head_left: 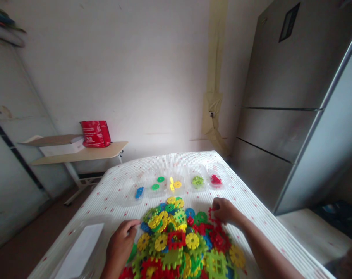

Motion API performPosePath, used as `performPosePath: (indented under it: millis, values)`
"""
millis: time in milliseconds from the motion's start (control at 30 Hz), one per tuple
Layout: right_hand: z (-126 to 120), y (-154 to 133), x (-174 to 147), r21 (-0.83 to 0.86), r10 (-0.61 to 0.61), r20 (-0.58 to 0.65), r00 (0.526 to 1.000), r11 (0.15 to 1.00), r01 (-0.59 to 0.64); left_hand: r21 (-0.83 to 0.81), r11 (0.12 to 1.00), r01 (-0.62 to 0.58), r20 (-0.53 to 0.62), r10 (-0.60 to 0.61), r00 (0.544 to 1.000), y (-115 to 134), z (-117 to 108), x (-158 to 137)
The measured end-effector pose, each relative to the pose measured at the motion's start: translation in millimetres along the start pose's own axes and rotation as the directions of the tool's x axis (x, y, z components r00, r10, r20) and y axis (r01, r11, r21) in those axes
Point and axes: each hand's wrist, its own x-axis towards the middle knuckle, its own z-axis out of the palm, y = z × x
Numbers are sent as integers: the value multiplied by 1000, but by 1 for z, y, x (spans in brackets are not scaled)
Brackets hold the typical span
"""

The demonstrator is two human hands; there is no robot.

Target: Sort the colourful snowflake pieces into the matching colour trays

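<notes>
A heap of plastic building pieces (pixel 176 239), notched discs and square frames in red, yellow, blue and green, lies on the table in front of me. At its right edge my right hand (pixel 224 210) is closed on a red notched piece (pixel 212 214), just above other red pieces (pixel 220 239). My left hand (pixel 122 242) is at the heap's left edge, thumb and fingers slightly apart, near a blue piece (pixel 145 228). Nothing shows between its fingers. Beyond the heap, clear tubs stand in a row, holding blue (pixel 139 192), green (pixel 155 186), yellow (pixel 177 185), light green (pixel 198 181) and red (pixel 215 179) pieces.
A white striped cloth with red specks covers the table (pixel 112 186). A clear plastic container with a white sheet (pixel 81 250) lies at front left. A side table (pixel 106 152) with a red bag (pixel 96 133) stands at back left, and a grey refrigerator (pixel 277 116) at right.
</notes>
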Motion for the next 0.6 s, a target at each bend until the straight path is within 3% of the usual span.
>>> performPosePath:
  millis: [100, 167, 333, 467, 600]
  values:
    - [-26, -5, -1, 107, -4, -54, 999, 994, 10, -9, 1000, -3, -7, 3, 1000, -1, 1, 1]
    - [-49, -9, 3, 210, -2, -169, 986, 977, 38, -16, 1000, -3, -12, 2, 1000, -2, 2, 1]
    - [-91, -15, 35, 192, 58, -477, 877, 981, 39, -20, 1000, -5, -2, 5, 1000, -3, 2, 1]
    - [-100, -18, 58, 161, 62, -536, 842, 987, 30, -17, 1000, -8, -11, 8, 1000, -3, 1, 1]
    - [-89, -16, 47, 138, 16, -538, 843, 988, 70, -19, 1000, -8, -12, 7, 1000, -2, 2, 0]
